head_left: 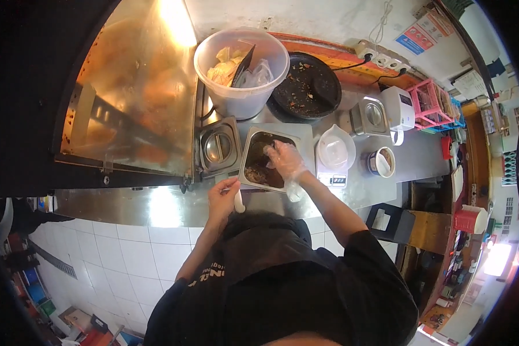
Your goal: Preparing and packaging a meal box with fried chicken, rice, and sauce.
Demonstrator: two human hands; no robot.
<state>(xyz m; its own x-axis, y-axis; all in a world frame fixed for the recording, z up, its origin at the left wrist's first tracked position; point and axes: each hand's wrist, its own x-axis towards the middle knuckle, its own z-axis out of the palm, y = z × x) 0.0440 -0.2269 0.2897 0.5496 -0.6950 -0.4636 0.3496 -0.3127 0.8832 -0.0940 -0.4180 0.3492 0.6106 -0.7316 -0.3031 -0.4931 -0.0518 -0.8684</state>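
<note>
Steel desk [155,207] runs left to right, carrying a rectangular steel pan [249,151] of dark brown food set dead ahead, within easy reach of both arms; lidded steel pot [219,147] just left of pan, sunk in its own well. Right hand [285,161], in thin clear plastic glove, dipped into pan's right side; grip loosely curled, fingertips down among the food, apparently gathering a portion; cannot tell whether anything is pinched. Left hand [224,196] bare, at pan's near left corner; grip closed round a small white handle-like object [238,202], seemingly kept clean and out of the food. White scale with clear bowl [334,153] just right of pan, handy for weighing. Large translucent tub [241,69] and black round pan [305,85] parked far back, out of the working zone.
</note>
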